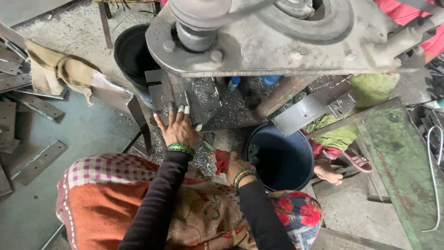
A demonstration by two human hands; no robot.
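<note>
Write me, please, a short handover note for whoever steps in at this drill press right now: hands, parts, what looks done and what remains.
Left hand: flat, fingers spread, pressing on a metal plate at the machine table, under the drill head.
Right hand: closed around a red cloth, low by the blue bucket.
Metal shavings cover the table, so drilling appears to have been done here.
Flat hinge strips lie on the floor on the left; whether they are drilled cannot be told.
A black bucket stands behind the table.
</note>
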